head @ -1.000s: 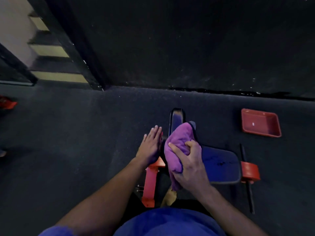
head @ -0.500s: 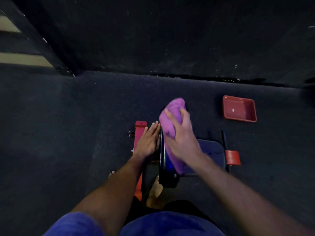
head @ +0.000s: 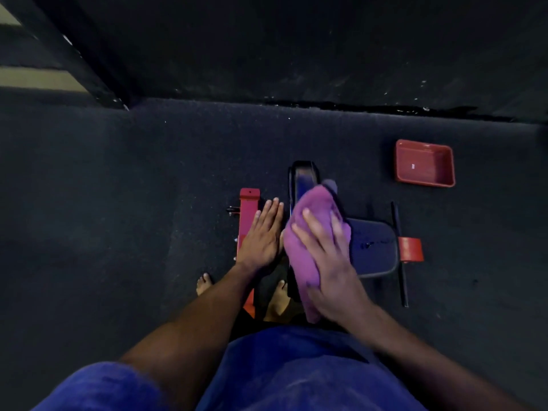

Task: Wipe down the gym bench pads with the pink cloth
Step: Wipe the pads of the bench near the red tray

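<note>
While flat, right hand (head: 332, 271) covers pink cloth (head: 308, 232)

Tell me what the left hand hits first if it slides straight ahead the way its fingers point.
Probably nothing close: the left hand points up the frame, between the red frame bar and the upright pad. Ahead lies bare dark floor, then the wall base. Depth is uncertain.

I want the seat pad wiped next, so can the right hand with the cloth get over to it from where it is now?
Probably yes. The right hand presses the pink cloth on the upright pad, and the seat pad lies bare just beside it, nothing between.
</note>
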Demonstrator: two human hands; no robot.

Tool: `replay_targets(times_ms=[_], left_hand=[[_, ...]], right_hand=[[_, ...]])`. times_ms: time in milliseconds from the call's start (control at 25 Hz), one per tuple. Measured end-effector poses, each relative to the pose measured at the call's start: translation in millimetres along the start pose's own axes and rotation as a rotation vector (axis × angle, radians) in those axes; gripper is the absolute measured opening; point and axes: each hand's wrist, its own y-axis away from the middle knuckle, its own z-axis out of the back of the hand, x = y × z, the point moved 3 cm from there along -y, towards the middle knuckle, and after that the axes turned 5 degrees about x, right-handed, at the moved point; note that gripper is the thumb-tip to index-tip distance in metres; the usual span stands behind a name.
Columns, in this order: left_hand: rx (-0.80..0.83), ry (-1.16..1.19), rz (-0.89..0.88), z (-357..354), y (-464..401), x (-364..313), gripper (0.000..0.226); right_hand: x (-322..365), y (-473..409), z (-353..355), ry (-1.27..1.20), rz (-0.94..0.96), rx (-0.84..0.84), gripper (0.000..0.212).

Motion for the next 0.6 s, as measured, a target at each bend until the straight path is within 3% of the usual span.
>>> replay_targets(times_ms=[200,280,480,600], left_hand=[[0.04,-0.012,0.001,6,4,-3,0.077],[0.063,-0.046,0.002,6,4,-2,0.077],[0.045,-0.062,-0.012,2,2,3,0.067],[0.026,-0.054,-0.045,10,4,-2,0.065]], right_hand=[[-40,-131,47,-0.102,-0.159,0.001,0.061],[-38,-122,45,-0.104,-0.172,-0.001,0.064],[10,16,0,-0.024,0.021,-0.023,0.084],[-1,-26,6,-0.022,-0.083,-0.088,0.082]])
